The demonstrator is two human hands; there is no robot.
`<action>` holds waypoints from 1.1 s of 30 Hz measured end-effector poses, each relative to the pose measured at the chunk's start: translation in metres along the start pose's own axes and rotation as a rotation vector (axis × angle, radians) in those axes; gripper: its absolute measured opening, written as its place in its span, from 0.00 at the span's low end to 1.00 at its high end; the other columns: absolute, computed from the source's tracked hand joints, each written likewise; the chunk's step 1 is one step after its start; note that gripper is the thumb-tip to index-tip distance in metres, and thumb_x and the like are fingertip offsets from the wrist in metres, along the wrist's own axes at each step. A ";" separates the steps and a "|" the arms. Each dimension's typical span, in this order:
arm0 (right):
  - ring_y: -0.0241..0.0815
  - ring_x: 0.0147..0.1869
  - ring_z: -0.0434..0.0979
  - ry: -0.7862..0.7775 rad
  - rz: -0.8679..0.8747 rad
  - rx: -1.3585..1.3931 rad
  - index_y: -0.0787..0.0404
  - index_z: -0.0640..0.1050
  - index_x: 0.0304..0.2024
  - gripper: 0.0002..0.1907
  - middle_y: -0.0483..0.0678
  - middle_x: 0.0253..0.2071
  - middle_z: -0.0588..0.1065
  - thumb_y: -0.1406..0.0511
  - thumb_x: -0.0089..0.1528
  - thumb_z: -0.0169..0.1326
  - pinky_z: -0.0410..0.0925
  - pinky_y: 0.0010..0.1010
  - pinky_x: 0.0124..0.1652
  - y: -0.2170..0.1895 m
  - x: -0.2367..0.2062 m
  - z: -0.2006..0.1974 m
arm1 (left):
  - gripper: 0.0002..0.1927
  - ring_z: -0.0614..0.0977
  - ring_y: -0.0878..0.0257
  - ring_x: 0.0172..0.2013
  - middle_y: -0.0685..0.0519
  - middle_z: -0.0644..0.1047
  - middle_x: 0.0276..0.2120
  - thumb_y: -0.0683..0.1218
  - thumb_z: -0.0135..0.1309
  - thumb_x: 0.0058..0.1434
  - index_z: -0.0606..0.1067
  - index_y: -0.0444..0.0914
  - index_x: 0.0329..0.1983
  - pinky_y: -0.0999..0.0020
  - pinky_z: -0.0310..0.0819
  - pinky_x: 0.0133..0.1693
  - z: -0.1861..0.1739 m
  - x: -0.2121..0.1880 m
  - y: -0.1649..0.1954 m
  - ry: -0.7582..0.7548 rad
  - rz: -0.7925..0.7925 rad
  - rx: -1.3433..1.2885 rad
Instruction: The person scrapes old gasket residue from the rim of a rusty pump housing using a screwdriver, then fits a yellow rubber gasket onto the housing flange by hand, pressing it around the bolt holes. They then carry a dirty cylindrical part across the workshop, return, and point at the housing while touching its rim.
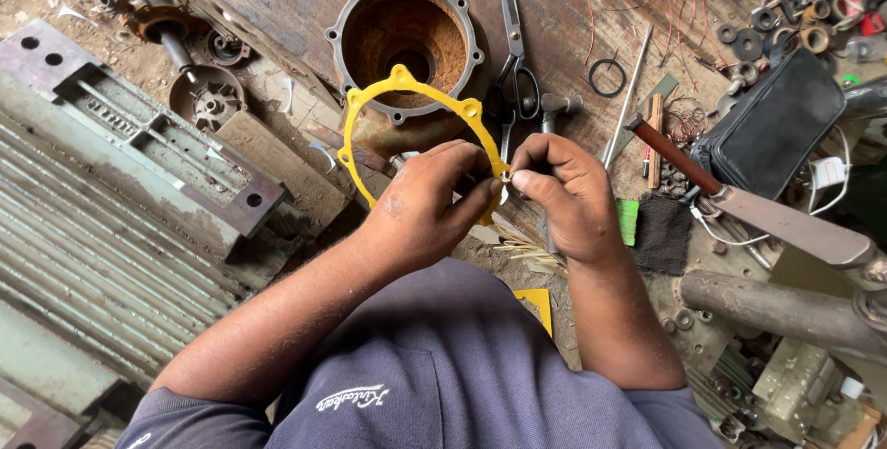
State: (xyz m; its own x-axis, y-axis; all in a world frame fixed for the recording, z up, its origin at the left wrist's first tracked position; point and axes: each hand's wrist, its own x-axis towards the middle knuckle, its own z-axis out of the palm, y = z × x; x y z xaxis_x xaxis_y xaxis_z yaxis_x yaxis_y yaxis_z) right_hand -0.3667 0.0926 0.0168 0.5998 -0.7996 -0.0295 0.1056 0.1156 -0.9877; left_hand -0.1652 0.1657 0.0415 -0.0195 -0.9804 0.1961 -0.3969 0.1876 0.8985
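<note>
Both bare forearms reach forward from the bottom of the view and converge, so the two hands meet just in front of the chest. The left hand [430, 204] is turned back-up with its knuckles raised, fingers curled and thumb pressed toward the fingertips in a pinch. The right hand [564, 192] faces it, fingers folded inward, thumb and forefinger nipped together at the point where the hands touch

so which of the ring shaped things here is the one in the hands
The thin yellow ring gasket with tabs, pinched at its edge by left hand and right hand. The rusty round metal housing and small black ring lie untouched.
</note>
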 end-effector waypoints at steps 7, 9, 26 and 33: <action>0.36 0.44 0.72 -0.016 -0.143 -0.592 0.67 0.76 0.39 0.05 0.45 0.37 0.73 0.70 0.62 0.54 0.66 0.25 0.47 -0.026 -0.005 0.009 | 0.11 0.80 0.52 0.32 0.45 0.76 0.32 0.46 0.59 0.64 0.73 0.32 0.37 0.60 0.73 0.34 -0.025 -0.001 -0.009 -0.045 -0.041 -0.104; 0.41 0.41 0.75 0.014 -0.134 -0.929 0.67 0.77 0.35 0.06 0.49 0.34 0.75 0.69 0.60 0.60 0.67 0.28 0.44 -0.039 -0.007 0.017 | 0.11 0.80 0.52 0.31 0.45 0.76 0.31 0.46 0.60 0.64 0.73 0.33 0.36 0.61 0.74 0.35 -0.036 -0.001 -0.013 -0.070 -0.053 -0.128; 0.45 0.47 0.79 0.406 -0.380 -1.046 0.68 0.78 0.41 0.10 0.52 0.41 0.77 0.77 0.58 0.64 0.73 0.32 0.47 -0.044 0.014 0.162 | 0.10 0.80 0.43 0.40 0.43 0.76 0.37 0.42 0.61 0.63 0.72 0.32 0.41 0.54 0.74 0.42 -0.115 -0.004 -0.047 -0.170 0.267 -0.196; 0.41 0.40 0.77 0.467 -0.230 -0.922 0.67 0.77 0.37 0.09 0.50 0.38 0.76 0.78 0.56 0.61 0.70 0.30 0.40 -0.037 0.021 0.178 | 0.09 0.79 0.42 0.41 0.42 0.76 0.38 0.39 0.60 0.61 0.73 0.33 0.42 0.52 0.73 0.42 -0.135 -0.008 -0.052 -0.160 0.357 -0.145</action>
State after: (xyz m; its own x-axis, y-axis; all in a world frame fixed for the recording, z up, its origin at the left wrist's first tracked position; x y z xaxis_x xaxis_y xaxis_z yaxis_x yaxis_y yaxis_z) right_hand -0.2169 0.1764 0.0803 0.2570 -0.9153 0.3103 -0.5823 -0.4029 -0.7061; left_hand -0.0202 0.1717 0.0459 -0.2795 -0.8473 0.4516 -0.2068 0.5124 0.8335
